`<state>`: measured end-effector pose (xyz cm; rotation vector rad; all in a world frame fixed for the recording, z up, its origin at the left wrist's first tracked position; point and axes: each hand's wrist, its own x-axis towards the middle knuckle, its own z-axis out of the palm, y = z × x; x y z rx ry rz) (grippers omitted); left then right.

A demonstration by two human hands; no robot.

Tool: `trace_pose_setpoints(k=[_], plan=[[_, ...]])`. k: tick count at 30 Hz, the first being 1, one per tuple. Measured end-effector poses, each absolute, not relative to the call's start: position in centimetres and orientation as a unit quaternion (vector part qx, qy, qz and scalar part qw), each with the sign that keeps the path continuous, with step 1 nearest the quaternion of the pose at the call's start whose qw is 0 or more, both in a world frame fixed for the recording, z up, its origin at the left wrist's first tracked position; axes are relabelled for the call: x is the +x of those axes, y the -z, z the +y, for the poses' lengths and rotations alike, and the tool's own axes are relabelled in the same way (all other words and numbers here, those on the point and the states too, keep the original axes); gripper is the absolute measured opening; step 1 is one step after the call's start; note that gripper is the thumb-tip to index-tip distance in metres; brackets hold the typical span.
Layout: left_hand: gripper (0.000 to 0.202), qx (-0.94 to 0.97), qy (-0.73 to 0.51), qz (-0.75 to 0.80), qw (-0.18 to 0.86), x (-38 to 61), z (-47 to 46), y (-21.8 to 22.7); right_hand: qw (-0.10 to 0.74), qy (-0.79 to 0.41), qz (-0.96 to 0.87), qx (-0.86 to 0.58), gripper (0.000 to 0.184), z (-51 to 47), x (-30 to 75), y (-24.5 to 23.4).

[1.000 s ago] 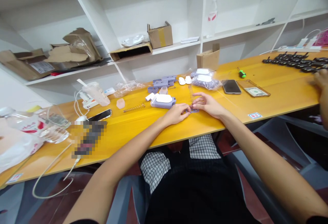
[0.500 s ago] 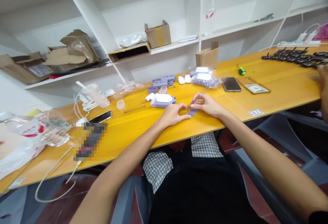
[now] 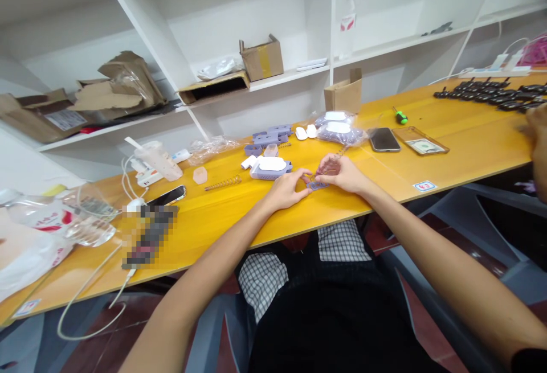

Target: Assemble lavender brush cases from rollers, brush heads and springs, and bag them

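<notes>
My left hand point(image 3: 287, 189) rests low over the table with thumb and forefinger closed at the left end of a small purple-grey plastic part point(image 3: 318, 185). My right hand point(image 3: 343, 173) bends over the other end of that part, its fingers curled around a thin copper-coloured spring point(image 3: 342, 151) whose coils stick out above the hand. The fingertips hide where spring and part meet. Just beyond my left hand lies a purple-grey case with a white oval top point(image 3: 272, 164). A second copper spring point(image 3: 223, 183) lies to the left, near a pale pink cap point(image 3: 200, 175).
Purple-grey housings point(image 3: 271, 135) and bagged units point(image 3: 341, 129) lie towards the back. To the right are a phone point(image 3: 384, 140), a phone case point(image 3: 421, 141), a green screwdriver point(image 3: 400, 117) and black parts point(image 3: 491, 93). Another person's hand point(image 3: 537, 134) shows at the far right. A bottle point(image 3: 51, 213) stands left.
The purple-grey part lies a little further left and looks flatter between my hands. My right hand has shifted slightly, still with the spring.
</notes>
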<state>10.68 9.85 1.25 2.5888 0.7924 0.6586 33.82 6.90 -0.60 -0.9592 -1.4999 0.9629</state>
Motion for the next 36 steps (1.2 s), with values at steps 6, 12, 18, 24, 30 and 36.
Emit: trace_pose_setpoints(k=[6, 12, 18, 24, 30, 36], plan=[[0.04, 0.917, -0.23, 0.27, 0.183, 10.5, 9.9, -1.4, 0.522, -0.367, -0.65, -0.413, 0.039, 6.8, 33.8, 0.7], [0.055, 0.907, -0.242, 0.287, 0.192, 10.6, 9.8, -1.2, 0.503, -0.414, -0.645, -0.399, 0.035, 6.6, 33.6, 0.5], [0.051, 0.879, -0.295, 0.298, 0.226, 10.9, 10.0, -0.6, 0.516, -0.475, -0.611, -0.367, 0.039, 6.5, 33.4, 0.2], [0.046, 0.866, -0.312, 0.29, 0.264, 10.9, 10.1, -0.3, 0.527, -0.476, -0.599, -0.37, 0.042, 6.6, 33.4, 0.4], [0.044, 0.858, -0.305, 0.285, 0.3, 10.8, 10.2, -0.5, 0.524, -0.477, -0.601, -0.371, 0.042, 6.4, 33.5, 0.3], [0.049, 0.841, -0.309, 0.284, 0.342, 10.9, 10.1, -0.9, 0.518, -0.504, -0.585, -0.369, 0.047, 6.4, 33.5, 0.1]])
